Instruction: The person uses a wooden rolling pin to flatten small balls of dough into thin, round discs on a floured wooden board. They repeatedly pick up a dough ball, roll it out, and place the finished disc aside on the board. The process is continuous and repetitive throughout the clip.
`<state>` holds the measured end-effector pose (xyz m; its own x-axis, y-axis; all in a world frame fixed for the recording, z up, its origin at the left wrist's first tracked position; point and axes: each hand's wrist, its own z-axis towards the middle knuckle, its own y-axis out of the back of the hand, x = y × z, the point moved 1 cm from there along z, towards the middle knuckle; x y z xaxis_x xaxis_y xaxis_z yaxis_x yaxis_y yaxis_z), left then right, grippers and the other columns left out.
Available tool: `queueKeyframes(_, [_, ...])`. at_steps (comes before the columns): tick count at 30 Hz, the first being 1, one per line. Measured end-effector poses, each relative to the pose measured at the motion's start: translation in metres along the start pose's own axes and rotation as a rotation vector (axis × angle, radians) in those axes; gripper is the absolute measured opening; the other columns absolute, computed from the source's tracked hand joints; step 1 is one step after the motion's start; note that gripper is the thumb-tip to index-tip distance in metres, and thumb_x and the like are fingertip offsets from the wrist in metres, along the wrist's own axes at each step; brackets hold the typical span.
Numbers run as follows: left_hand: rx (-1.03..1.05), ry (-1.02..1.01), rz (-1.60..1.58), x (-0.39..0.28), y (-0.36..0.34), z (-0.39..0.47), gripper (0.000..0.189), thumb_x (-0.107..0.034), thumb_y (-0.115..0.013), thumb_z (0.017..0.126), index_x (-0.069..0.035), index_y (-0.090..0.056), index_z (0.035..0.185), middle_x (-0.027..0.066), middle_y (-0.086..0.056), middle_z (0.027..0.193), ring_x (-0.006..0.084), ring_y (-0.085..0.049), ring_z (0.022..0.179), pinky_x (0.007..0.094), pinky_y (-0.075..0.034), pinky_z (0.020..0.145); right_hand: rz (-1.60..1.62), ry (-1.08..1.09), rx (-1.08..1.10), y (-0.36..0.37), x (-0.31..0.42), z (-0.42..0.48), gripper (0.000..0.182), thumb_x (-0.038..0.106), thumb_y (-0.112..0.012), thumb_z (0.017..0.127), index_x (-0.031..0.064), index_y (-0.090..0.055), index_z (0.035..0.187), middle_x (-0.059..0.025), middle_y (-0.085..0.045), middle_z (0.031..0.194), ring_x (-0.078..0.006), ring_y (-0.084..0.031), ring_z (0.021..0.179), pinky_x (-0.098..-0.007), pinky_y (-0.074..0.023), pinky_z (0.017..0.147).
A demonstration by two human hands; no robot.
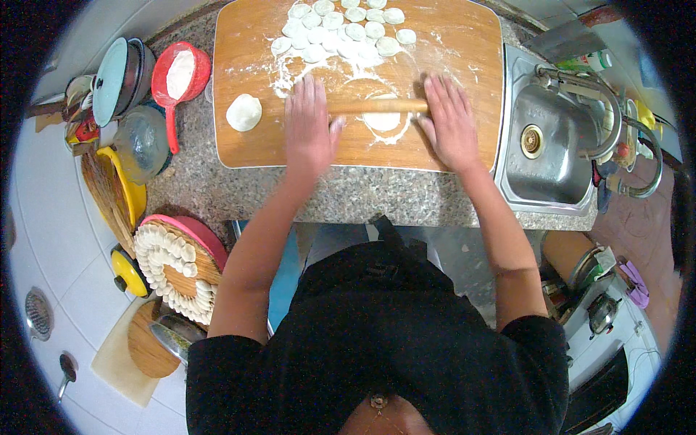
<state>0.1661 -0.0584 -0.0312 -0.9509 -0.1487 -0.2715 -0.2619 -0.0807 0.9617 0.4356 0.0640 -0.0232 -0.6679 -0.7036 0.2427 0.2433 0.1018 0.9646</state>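
Observation:
A wooden rolling pin [375,106] lies crosswise over a round dough wrapper [384,119] ringed with flour. My left hand [311,128] presses flat on the pin's left end, slightly blurred. At the other end my right hand [450,124] rests with palm down and fingers stretched forward. Both palms cover the pin's tips. Left of my left hand, a white lump of dough [244,112] sits on the wooden board [250,60]. Several small flattened dough discs [333,20] lie in loose flour along the board's far side.
Left on the granite counter [185,179] are a red scoop of flour [179,73], stacked pots [111,81] and a glass bowl [142,141]. Shaped dumplings [163,261] ring a round board at lower left. A steel sink [549,136] with faucet [611,109] borders the board's right.

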Motion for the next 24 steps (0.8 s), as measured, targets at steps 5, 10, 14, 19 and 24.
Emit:
queueKeyframes(5, [-0.010, 0.031, 0.039, 0.005, 0.004, 0.017, 0.084, -0.034, -0.070, 0.100, 0.006, -0.032, 0.162, 0.0251, -0.029, 0.172, 0.0402, -0.024, 0.161, 0.0557, -0.020, 0.132, 0.016, -0.018, 0.001, -0.005, 0.001, 0.009, 0.080, 0.032, -0.072, 0.096, 0.0031, -0.038, 0.162, -0.0156, -0.043, 0.167, -0.0361, -0.037, 0.156, -0.0524, -0.0282, 0.128])
queueKeyframes(10, [0.058, -0.044, -0.102, -0.008, 0.011, -0.029, 0.081, -0.028, -0.066, 0.103, 0.008, -0.025, 0.163, 0.0301, -0.022, 0.173, 0.0456, -0.019, 0.162, 0.0564, -0.018, 0.132, 0.015, -0.012, 0.028, 0.000, 0.005, -0.023, 0.082, 0.032, -0.074, 0.094, 0.0029, -0.038, 0.162, -0.0167, -0.044, 0.165, -0.0372, -0.036, 0.156, -0.0527, -0.0276, 0.128])
queueKeyframes(14, [-0.044, 0.013, 0.038, 0.007, -0.002, 0.022, 0.089, -0.031, -0.072, 0.097, 0.007, -0.026, 0.164, 0.0291, -0.022, 0.173, 0.0443, -0.020, 0.162, 0.0565, -0.018, 0.132, 0.006, -0.046, -0.034, 0.000, 0.002, 0.022, 0.082, 0.031, -0.075, 0.093, 0.0035, -0.039, 0.162, -0.0179, -0.045, 0.165, -0.0375, -0.037, 0.156, -0.0511, -0.0278, 0.129])
queueKeyframes(19, [0.006, -0.068, -0.064, 0.001, 0.005, -0.031, 0.079, -0.030, -0.070, 0.100, 0.007, -0.035, 0.160, 0.0292, -0.034, 0.168, 0.0458, -0.030, 0.157, 0.0581, -0.024, 0.129, 0.056, 0.013, 0.052, 0.001, 0.010, -0.048, 0.082, 0.033, -0.076, 0.092, 0.0038, -0.041, 0.161, -0.0174, -0.045, 0.165, -0.0369, -0.037, 0.156, -0.0522, -0.0276, 0.128])
queueKeyframes(24, [-0.030, -0.017, -0.059, 0.005, -0.006, -0.002, 0.086, -0.027, -0.072, 0.097, 0.006, -0.028, 0.163, 0.0302, -0.027, 0.171, 0.0459, -0.024, 0.160, 0.0573, -0.020, 0.131, -0.004, -0.025, -0.009, 0.002, 0.006, -0.009, 0.079, 0.035, -0.072, 0.096, 0.0029, -0.040, 0.161, -0.0180, -0.045, 0.165, -0.0375, -0.037, 0.156, -0.0530, -0.0283, 0.127])
